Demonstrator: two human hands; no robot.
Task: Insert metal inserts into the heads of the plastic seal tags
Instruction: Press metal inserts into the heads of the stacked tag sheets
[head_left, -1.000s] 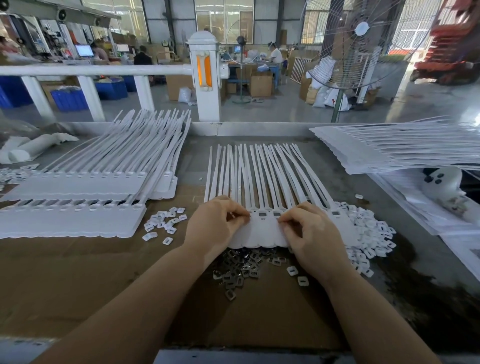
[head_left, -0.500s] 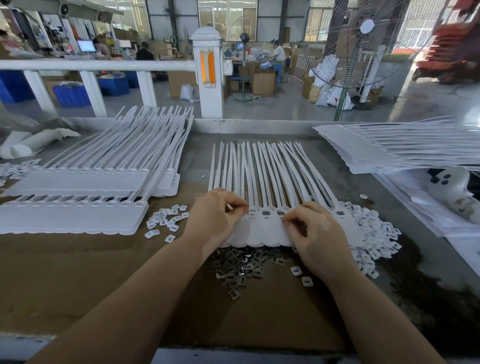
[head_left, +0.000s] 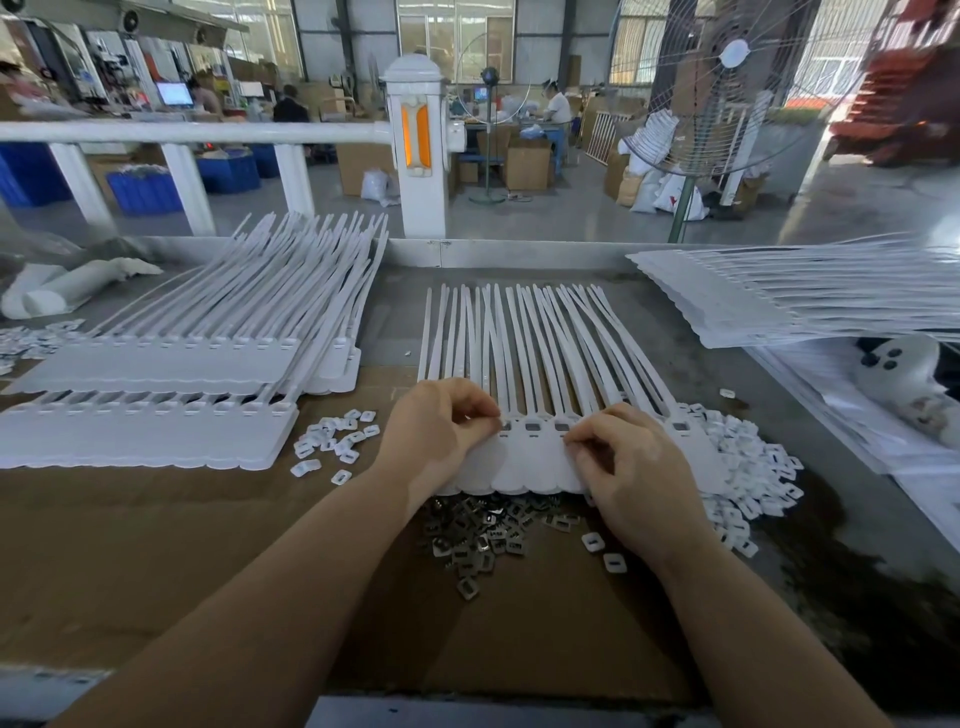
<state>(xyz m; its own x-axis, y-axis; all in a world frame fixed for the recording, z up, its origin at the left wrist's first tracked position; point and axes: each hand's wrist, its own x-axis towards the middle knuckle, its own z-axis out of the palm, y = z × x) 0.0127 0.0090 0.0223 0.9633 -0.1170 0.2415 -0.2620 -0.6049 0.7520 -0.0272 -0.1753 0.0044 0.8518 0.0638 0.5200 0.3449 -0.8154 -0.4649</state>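
Note:
A joined strip of white plastic seal tags (head_left: 530, 462) lies in front of me, tails fanning away, square head openings in a row. My left hand (head_left: 436, 431) has curled fingers, with thumb and forefinger pinched at a tag head on the strip's left part. My right hand (head_left: 634, 473) rests on the right part, fingertips pinched at another head. What either pinch contains is hidden. A heap of small metal inserts (head_left: 483, 535) lies just below the strip, between my wrists.
Stacked tag strips (head_left: 156, 395) fill the left side, another stack (head_left: 779, 296) the far right. White plastic caps (head_left: 748, 467) are heaped right of the strip, a smaller scatter (head_left: 337, 441) to its left. Brown cardboard (head_left: 156, 561) covers the bench; a fan (head_left: 727, 78) stands beyond.
Both hands stay on the strip, with only small finger movements at the heads. The head camera has shifted slightly, so the scene sits a little higher.

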